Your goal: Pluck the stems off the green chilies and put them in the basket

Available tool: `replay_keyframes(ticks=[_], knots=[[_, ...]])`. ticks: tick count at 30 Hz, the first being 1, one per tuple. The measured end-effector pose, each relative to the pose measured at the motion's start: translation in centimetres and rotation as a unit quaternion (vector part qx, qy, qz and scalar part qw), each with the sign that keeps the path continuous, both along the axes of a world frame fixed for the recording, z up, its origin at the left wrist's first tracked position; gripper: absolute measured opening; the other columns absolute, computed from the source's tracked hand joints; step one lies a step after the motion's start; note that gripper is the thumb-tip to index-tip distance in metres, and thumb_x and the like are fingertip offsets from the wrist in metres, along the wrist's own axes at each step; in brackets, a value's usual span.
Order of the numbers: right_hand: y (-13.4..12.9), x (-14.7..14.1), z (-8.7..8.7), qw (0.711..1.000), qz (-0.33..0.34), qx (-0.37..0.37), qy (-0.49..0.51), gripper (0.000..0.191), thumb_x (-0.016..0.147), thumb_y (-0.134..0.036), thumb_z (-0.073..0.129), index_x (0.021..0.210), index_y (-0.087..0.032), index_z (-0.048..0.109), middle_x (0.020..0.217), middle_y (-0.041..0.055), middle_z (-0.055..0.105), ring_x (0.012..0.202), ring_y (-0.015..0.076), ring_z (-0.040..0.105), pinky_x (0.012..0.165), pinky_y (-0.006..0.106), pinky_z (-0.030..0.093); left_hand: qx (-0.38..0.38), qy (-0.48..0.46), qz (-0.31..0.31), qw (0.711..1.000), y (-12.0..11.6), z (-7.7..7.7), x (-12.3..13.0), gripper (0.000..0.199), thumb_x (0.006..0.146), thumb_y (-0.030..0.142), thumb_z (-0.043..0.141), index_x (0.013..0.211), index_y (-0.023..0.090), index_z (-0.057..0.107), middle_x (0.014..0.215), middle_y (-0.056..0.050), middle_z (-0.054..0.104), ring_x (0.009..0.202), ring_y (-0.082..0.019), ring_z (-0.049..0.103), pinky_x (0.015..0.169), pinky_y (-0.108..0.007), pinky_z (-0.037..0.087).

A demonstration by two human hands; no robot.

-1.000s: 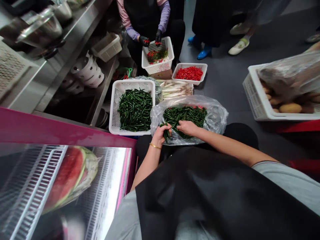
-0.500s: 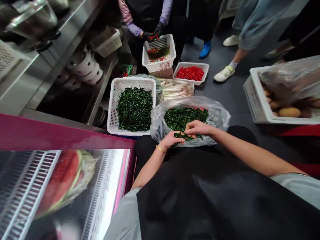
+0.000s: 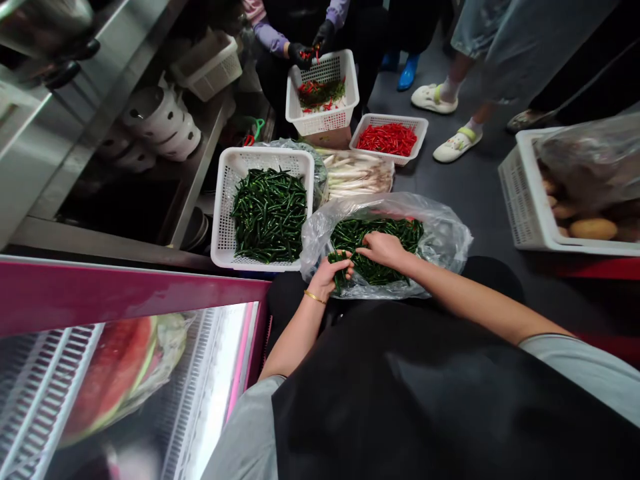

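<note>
My left hand [image 3: 333, 272] is closed around several green chilies [image 3: 340, 267] at the near left edge of a clear plastic bag [image 3: 443, 237]. Just right of it, my right hand [image 3: 383, 251] is over the green chilies [image 3: 385, 272] in the bag, its fingers pinched together; what lies between its fingertips is too small to name. Left of the bag stands a white basket [image 3: 217, 230] holding many green chilies [image 3: 270, 213].
Behind the bag lie white-stemmed vegetables [image 3: 357, 175] and a basket of red chilies [image 3: 387, 139]. A person's gloved hands [image 3: 313, 50] work over another basket [image 3: 325, 121]. A potato crate [image 3: 523, 200] stands right, a glass-topped cooler [image 3: 235, 287] left.
The view has shifted slightly. My left hand has moved left with its chilies, and my right hand has moved a little away from me. A bystander's foot has moved.
</note>
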State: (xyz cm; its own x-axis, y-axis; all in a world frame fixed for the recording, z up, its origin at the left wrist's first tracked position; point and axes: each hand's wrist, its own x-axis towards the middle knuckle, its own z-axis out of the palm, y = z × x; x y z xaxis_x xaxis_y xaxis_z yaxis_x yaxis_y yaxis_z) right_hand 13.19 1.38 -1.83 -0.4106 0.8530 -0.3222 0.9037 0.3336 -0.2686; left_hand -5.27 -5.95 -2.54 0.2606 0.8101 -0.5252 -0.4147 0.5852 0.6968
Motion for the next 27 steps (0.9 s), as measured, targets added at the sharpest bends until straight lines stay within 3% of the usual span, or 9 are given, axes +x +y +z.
replay_keyframes(ticks=[3,6,11,14,18,21,24,27], knots=[[-0.2,-1.7,0.0,0.999,0.002,0.008,-0.035,0.033,0.089,-0.038,0.047,0.099,-0.013,0.067,0.105,0.0163,0.066,0.092,0.0254,0.064,0.074,0.031,0.045,0.006,0.058,0.063,0.996,1.0,-0.1,0.9,0.041,0.056,0.027,0.08,0.088,0.011,0.059,0.064,0.001,0.059,0.052,-0.008,0.055,0.045,-0.019,0.037],[-1.4,-1.7,0.5,0.999,0.025,0.027,0.019,0.033,0.091,-0.036,0.043,0.102,-0.014,0.066,0.104,0.0145,0.066,0.09,0.0231,0.064,0.073,0.029,0.045,0.016,0.098,0.105,0.99,1.2,-0.6,2.2,0.041,0.053,0.031,0.083,0.08,0.012,0.058,0.063,0.002,0.057,0.052,-0.007,0.052,0.042,-0.018,0.035],[-1.0,0.1,0.5,0.985,0.087,-0.024,0.146,0.031,0.09,-0.028,0.044,0.11,-0.018,0.065,0.098,0.0061,0.068,0.085,0.0166,0.063,0.074,0.025,0.046,-0.027,0.04,0.08,0.996,1.2,-1.6,2.9,0.043,0.054,0.036,0.083,0.08,0.012,0.059,0.06,0.001,0.057,0.05,-0.007,0.05,0.039,-0.017,0.033],[1.2,0.9,-0.4,0.992,0.09,0.05,0.078,0.033,0.09,-0.023,0.042,0.115,-0.017,0.063,0.113,0.0113,0.063,0.09,0.0191,0.063,0.073,0.027,0.045,-0.068,0.034,0.074,0.994,1.0,-1.3,1.9,0.039,0.057,0.035,0.081,0.078,0.012,0.059,0.061,-0.002,0.061,0.045,-0.006,0.048,0.037,-0.018,0.032],[2.7,2.2,-0.9,0.987,0.145,0.057,-0.037,0.03,0.09,-0.024,0.04,0.105,-0.014,0.064,0.106,0.0148,0.064,0.087,0.0226,0.063,0.066,0.028,0.043,-0.067,0.036,0.066,0.995,0.5,-0.5,0.6,0.035,0.058,0.034,0.079,0.075,0.012,0.058,0.056,0.0,0.059,0.04,-0.007,0.047,0.035,-0.019,0.031],[1.8,3.5,-0.4,0.997,0.068,0.044,0.0,0.026,0.087,-0.03,0.049,0.099,-0.015,0.065,0.1,0.0127,0.066,0.084,0.0214,0.063,0.067,0.027,0.042,-0.055,0.041,0.065,0.995,0.0,-0.5,0.9,0.036,0.056,0.031,0.08,0.079,0.012,0.06,0.059,-0.001,0.061,0.047,-0.009,0.053,0.038,-0.018,0.033],[-0.7,3.4,0.0,0.989,-0.041,-0.051,0.13,0.024,0.082,-0.035,0.055,0.091,-0.016,0.067,0.084,0.0057,0.069,0.072,0.0167,0.062,0.065,0.025,0.042,-0.031,0.054,0.095,0.994,-0.1,-0.7,2.6,0.039,0.055,0.031,0.08,0.082,0.011,0.062,0.069,-0.004,0.065,0.052,-0.009,0.055,0.042,-0.018,0.036],[-3.5,1.8,0.2,0.965,-0.059,-0.087,0.239,0.024,0.081,-0.035,0.053,0.082,-0.016,0.068,0.075,0.0033,0.069,0.067,0.0147,0.06,0.063,0.024,0.041,0.019,0.074,0.114,0.991,0.0,-0.9,4.1,0.04,0.053,0.033,0.081,0.082,0.011,0.063,0.074,-0.003,0.065,0.054,-0.008,0.054,0.044,-0.019,0.036]])
